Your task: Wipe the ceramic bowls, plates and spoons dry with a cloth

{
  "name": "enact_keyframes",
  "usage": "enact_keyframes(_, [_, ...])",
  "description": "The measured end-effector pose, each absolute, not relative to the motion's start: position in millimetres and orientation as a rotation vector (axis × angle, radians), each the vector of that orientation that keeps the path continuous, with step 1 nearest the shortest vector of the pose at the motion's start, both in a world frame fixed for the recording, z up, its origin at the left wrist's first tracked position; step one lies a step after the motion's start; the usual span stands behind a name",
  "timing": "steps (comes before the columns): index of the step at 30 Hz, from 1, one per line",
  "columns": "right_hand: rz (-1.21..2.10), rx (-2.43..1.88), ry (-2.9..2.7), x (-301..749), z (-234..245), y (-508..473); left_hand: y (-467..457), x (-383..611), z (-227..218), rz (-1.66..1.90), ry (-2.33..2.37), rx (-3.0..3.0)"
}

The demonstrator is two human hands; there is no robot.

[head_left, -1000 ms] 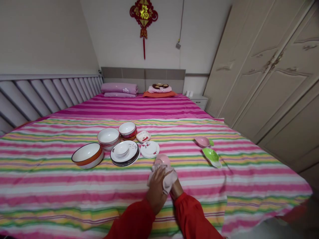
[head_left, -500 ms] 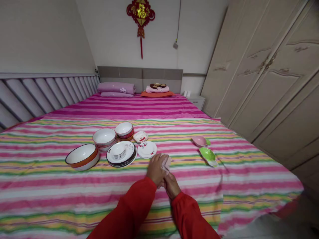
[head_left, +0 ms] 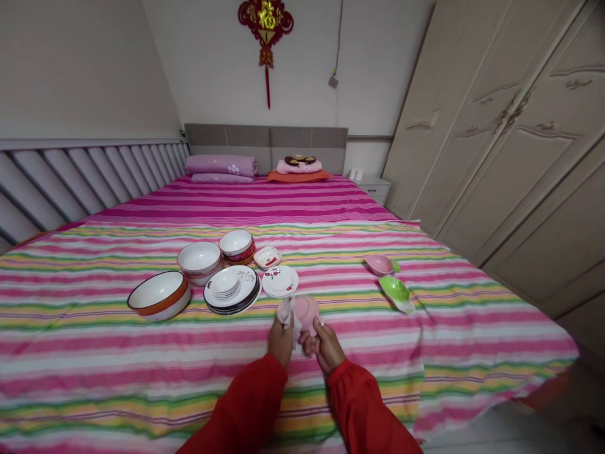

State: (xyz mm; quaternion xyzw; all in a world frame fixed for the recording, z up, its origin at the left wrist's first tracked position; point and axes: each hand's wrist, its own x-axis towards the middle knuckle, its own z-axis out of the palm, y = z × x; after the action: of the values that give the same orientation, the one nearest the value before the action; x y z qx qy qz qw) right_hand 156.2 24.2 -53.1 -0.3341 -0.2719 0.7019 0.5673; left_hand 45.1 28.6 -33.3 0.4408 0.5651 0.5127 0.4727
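Between my two hands, a small pink bowl is held above the striped sheet, with what looks like its underside showing. My right hand grips it at the near right edge, thumb on top and fingers curled below. My left hand is closed on a pale pink cloth, which lies against the bowl's left side; whether those fingers also grip the bowl is hidden. Just beyond sit white flowered plates. To the right lie a pink dish and a green leaf-shaped dish.
Left of my hands stand a large orange-banded bowl, more stacked bowls, dark-rimmed plates carrying small dishes, and a squarish dish. Folded bedding lies by the headboard. A wardrobe borders the bed's right side.
My left hand has shifted left and down with the cloth, from across the bowl to its left side. The pink bowl, mostly covered before, now shows between my hands.
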Motion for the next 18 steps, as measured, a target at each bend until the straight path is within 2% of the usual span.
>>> enact_keyframes(2, [1.622,-0.778,-0.573,156.3,-53.1,25.2,13.8,47.0,-44.3,1.237,1.319,1.205])
enact_keyframes(5, [1.618,-0.795,-0.483,156.2,-53.8,26.5,-0.8,49.4,-55.0,1.396,1.127,1.563])
enact_keyframes(8, [1.632,-0.803,-0.502,155.7,-56.1,27.0,2.8,49.6,-49.4,1.426,1.127,1.916])
enact_keyframes(14, [1.628,-0.758,-0.594,154.9,-64.1,28.0,31.6,50.6,-15.5,0.901,1.406,2.222])
enact_keyframes(18, [1.606,-0.746,-0.593,155.4,-65.1,26.9,31.7,43.2,-16.1,0.749,1.404,2.34])
